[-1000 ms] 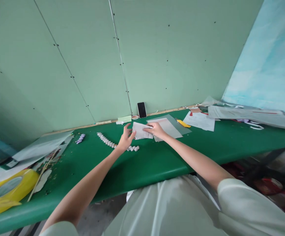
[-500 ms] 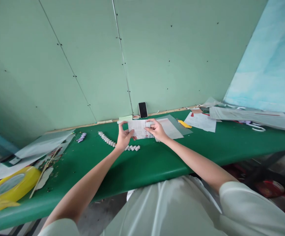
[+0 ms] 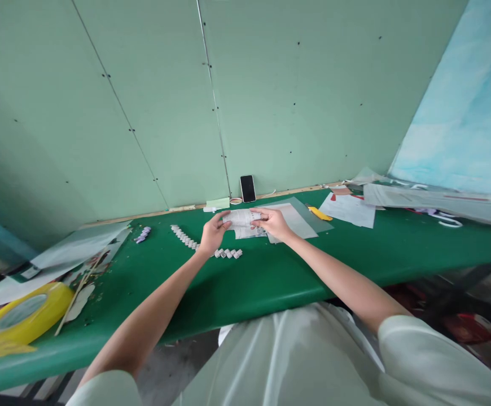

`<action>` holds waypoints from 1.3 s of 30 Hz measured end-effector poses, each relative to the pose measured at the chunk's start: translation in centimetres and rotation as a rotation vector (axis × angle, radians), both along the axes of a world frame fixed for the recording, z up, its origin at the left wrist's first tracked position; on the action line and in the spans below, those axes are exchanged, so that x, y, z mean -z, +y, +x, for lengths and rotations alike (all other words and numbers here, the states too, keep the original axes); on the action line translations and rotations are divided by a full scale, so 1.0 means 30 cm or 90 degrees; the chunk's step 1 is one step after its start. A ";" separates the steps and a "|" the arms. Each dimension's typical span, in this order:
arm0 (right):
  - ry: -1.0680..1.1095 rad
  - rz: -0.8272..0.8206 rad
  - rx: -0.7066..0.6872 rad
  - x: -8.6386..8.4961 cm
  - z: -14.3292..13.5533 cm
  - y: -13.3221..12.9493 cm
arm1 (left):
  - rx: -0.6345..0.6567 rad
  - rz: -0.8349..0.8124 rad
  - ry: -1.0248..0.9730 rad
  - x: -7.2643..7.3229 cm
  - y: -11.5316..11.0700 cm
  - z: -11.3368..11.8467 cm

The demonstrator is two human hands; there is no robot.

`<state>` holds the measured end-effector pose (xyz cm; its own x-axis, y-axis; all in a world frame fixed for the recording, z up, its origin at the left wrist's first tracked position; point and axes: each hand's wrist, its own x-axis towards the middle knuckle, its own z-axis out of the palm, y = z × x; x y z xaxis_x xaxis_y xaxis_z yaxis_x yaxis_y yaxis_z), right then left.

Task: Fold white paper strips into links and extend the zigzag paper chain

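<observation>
A: Where's the printed sheet (image 3: 240, 216)?
B: Btwn both hands, over the mid part of the green tabletop (image 3: 279, 276), toward the far edge. Upper part looks bent or folded, w/ a flap showing below. Can't tell if it touches the table.

A: L hand (image 3: 212, 234)?
B: Thumb and fingers pinching the sheet's L end. Other fingers partly hidden, can't tell how they sit.

A: R hand (image 3: 274, 223)?
B: Pinching the R end, thumb on the near side, fingers along the top.

A: What's nearest?
B: A zigzag chain (image 3: 183, 238) of small pale folded pcs, partly hidden behind the L hand; one stretch shows to each side. By the R hand, a white sheet (image 3: 298, 223) lies on a translucent sheet (image 3: 324, 225), w/ a yellow cutter (image 3: 320, 213) next to it.

A: Farther out?
B: Phone (image 3: 248, 189) leaning upright on the green wall (image 3: 254, 101), pinkish ring (image 3: 236, 201) and pale green slip (image 3: 218, 203) just L of it. Purple pc (image 3: 143, 235) L of the chain. Far L: yellow tape roll (image 3: 55, 301) w/ a thin stick (image 3: 74, 299) alongside. Far R: loose paper (image 3: 349, 209) w/ red bits, then a big flat stack (image 3: 435, 198) near the blue wall (image 3: 465, 113).
</observation>
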<state>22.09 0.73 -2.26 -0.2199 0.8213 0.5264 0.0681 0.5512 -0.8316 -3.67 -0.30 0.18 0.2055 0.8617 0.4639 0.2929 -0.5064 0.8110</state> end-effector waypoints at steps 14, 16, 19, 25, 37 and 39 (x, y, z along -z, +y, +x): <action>-0.076 0.116 0.062 0.008 0.008 0.021 | -0.085 0.114 0.085 0.026 0.024 -0.002; -0.061 0.094 0.042 0.010 0.007 0.027 | -0.053 0.045 0.072 0.026 0.016 0.006; -0.034 0.013 0.015 0.015 0.004 0.033 | 0.048 -0.095 -0.002 0.031 0.008 0.019; 0.046 -0.143 -0.047 0.033 -0.015 0.035 | 0.123 -0.196 -0.123 0.028 0.001 0.030; 0.040 -0.206 -0.072 0.005 -0.024 0.008 | 0.105 -0.290 -0.162 0.004 -0.023 0.034; 0.040 -0.204 -0.061 0.002 -0.023 0.008 | 0.095 -0.307 -0.165 -0.004 -0.027 0.035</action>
<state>21.41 0.96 -2.31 -0.2799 0.9242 0.2599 -0.0280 0.2627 -0.9645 -2.61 -1.11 0.28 0.2736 0.9588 0.0764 0.0067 -0.0814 0.9967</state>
